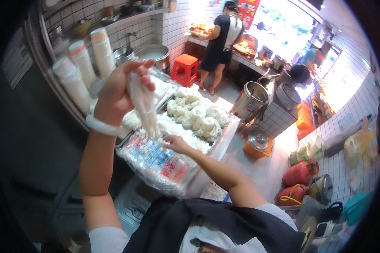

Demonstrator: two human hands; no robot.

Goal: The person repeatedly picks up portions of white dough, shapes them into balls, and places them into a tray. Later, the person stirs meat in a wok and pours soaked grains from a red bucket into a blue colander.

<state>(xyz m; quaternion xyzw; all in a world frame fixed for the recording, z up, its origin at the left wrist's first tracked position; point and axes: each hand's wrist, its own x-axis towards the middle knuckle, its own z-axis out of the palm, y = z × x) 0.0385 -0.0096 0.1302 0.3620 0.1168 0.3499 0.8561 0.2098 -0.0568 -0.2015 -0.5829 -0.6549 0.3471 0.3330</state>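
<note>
My left hand (124, 90) is raised over the left side of the worktop, its fingers closed around a hanging bundle of white noodles (147, 110). The strands dangle down toward the loose pile. Lower and to the right, my right hand (178, 144) reaches in near the bundle's lower end. Its thumb and fingers look apart, and I see nothing held between them. Beyond it, coiled nests of white noodles (197, 111) fill the far right part of a tray. Loose white noodles (189, 140) lie on the near side, beside a clear plastic bag (156, 162) with blue and red print.
Stacked white paper cups (102, 50) stand at the left, with a large metal pot (156, 54) behind. A red stool (184, 70) stands near a co-worker (226, 40). Farther right are a steel bucket (250, 101), an orange box (257, 149) and red gas cylinders (294, 175).
</note>
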